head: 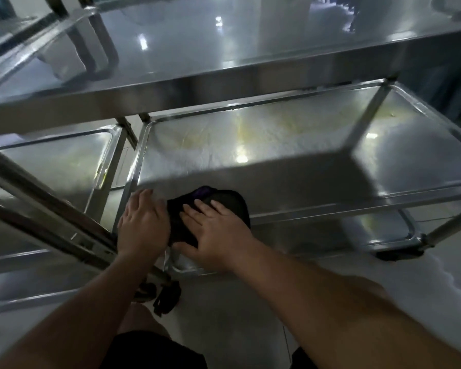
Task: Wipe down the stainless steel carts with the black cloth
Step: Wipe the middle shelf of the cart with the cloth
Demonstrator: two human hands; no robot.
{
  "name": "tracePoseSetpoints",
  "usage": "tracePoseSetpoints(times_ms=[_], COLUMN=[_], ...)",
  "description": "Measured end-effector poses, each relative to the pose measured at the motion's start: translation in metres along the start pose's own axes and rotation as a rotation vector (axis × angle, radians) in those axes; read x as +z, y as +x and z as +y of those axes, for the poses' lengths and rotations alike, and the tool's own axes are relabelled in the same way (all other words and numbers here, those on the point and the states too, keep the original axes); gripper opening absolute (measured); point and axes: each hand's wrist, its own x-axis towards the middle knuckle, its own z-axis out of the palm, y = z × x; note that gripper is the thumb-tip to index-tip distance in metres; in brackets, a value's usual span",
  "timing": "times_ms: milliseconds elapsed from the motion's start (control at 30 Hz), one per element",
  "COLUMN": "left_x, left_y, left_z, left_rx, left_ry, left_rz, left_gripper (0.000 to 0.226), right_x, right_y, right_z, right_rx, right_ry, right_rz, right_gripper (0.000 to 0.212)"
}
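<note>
A stainless steel cart (250, 75) with stacked shelves stands in front of me. The black cloth (224, 201) lies bunched at the near left corner of its middle shelf (277, 145), which shows yellowish streaks. My right hand (218, 233) lies flat on the cloth with straight, spread fingers. Just to its left, my left hand (144, 225) rests on the cloth's left edge near the shelf rim, fingers straight.
A second steel cart (56, 161) stands close on the left, its diagonal bar (45, 206) crossing near my left arm. A lower shelf (357, 233) and a black caster (399, 254) sit at right. My sandalled foot (165, 296) is on the pale tiled floor.
</note>
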Motion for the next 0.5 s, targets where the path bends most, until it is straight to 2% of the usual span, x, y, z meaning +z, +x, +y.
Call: tracePoseSetpoints(times_ms=[167, 233, 333, 500], left_x=[-0.005, -0.001, 0.011, 0.031], left_y=[-0.005, -0.008, -0.010, -0.011], left_z=[-0.005, -0.007, -0.002, 0.012], left_rx=[0.047, 0.078, 0.126, 0.195], left_ry=[0.031, 0.084, 0.099, 0.113], left_rz=[-0.029, -0.057, -0.093, -0.146], left_gripper=[0.052, 0.053, 0.057, 0.065], right_x=[0.001, -0.003, -0.016, -0.046], right_y=[-0.005, -0.020, -0.052, -0.121], right_z=[0.018, 0.045, 0.106, 0.241], right_rx=[-0.022, 0.047, 0.279, 0.812], right_ry=[-0.070, -0.039, 0.016, 0.018], right_rz=[0.023, 0.029, 0.074, 0.121], right_gripper=[0.092, 0.097, 0.104, 0.104])
